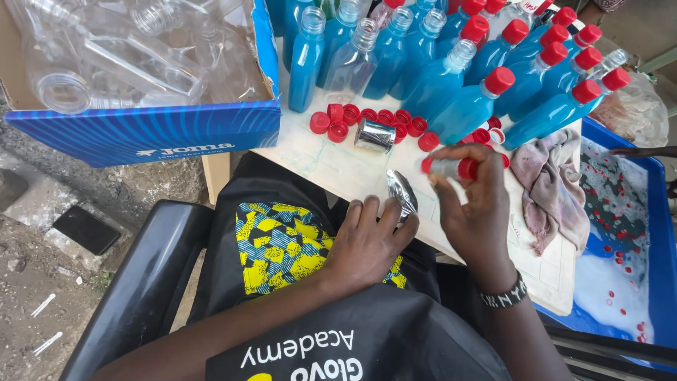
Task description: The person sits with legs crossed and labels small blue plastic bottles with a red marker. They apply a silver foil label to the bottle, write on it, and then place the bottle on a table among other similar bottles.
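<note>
My right hand (474, 212) pinches a red bottle cap (467, 168) together with a small silvery foil piece above the white board (331, 166). My left hand (367, 243) rests at the board's near edge, its fingers touching a shiny foil strip (402, 192). Loose red caps (367, 121) lie in a row on the board beside a small roll of silver foil (374, 135). Behind them stand many plastic bottles of blue liquid (451, 77); those on the right wear red caps, those on the left are uncapped.
A blue cardboard box (151, 130) of empty clear bottles sits at the upper left. A pinkish rag (553, 176) lies on the board's right end. A blue tub (659, 233) with foamy water and floating red caps is at the right. A black apron covers my lap.
</note>
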